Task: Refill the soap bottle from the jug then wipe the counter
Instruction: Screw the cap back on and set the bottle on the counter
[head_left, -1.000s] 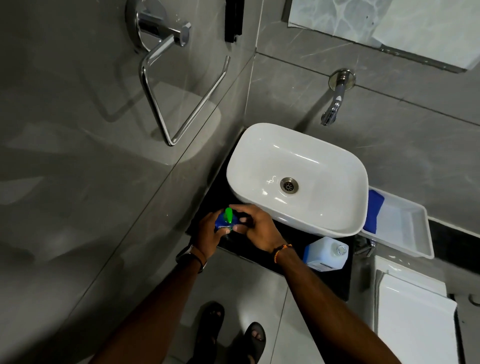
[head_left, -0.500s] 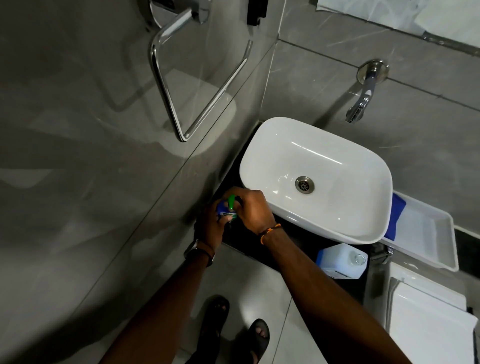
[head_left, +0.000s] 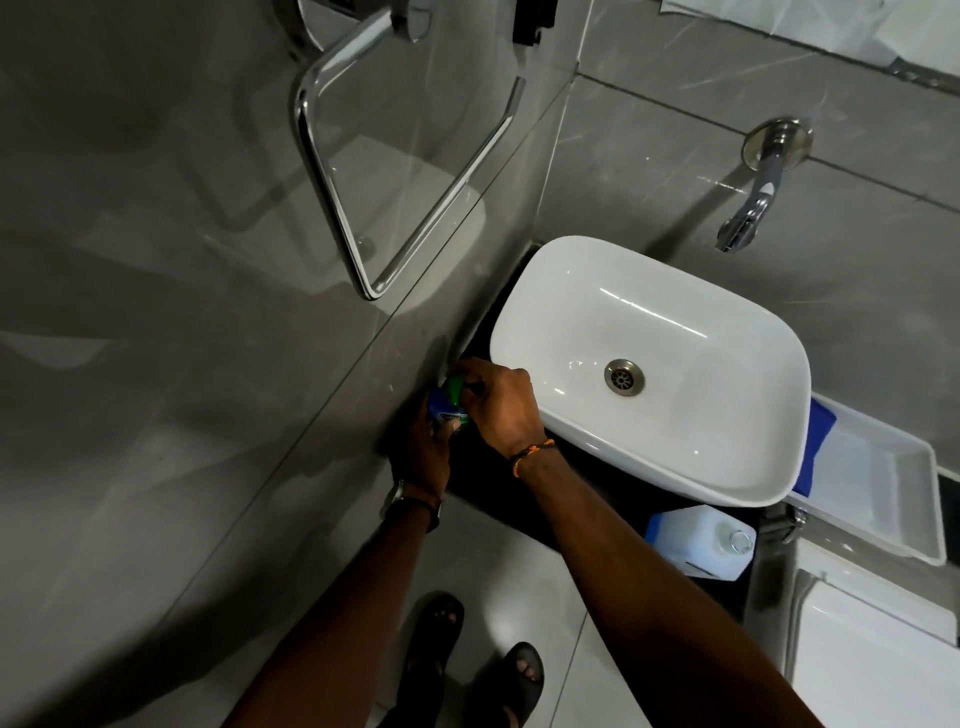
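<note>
I have both hands on the soap bottle (head_left: 445, 408), which stands upright on the dark surface (head_left: 587, 499) in the corner between the tiled wall and the left end of the white basin (head_left: 649, 364). My left hand (head_left: 423, 457) is wrapped around the bottle body from the near side, fingers closed on it. My right hand (head_left: 501, 408) is curled over the top, fingertips pinched shut around the green pump head (head_left: 456, 387). The bottle's long axis runs vertical, pointing almost straight at the camera, so I see mainly its top: a blue body, a patch of label and the green pump; the fill level is not visible. I judge the step in hand to be unscrewing the pump, so the turn must act about that vertical axis while the left hand keeps the body from rotating. The jug (head_left: 698, 540) stands on the same surface well to the right, just beside the basin's near right corner; it is translucent white with a blue label, and its cap looks to be off, though I cannot be sure. The right hand is the nearer one to the jug, so I expect it to make that reach. A white tray (head_left: 883, 499) holding a blue cloth (head_left: 818, 447) sits beyond the basin's right end.
</note>
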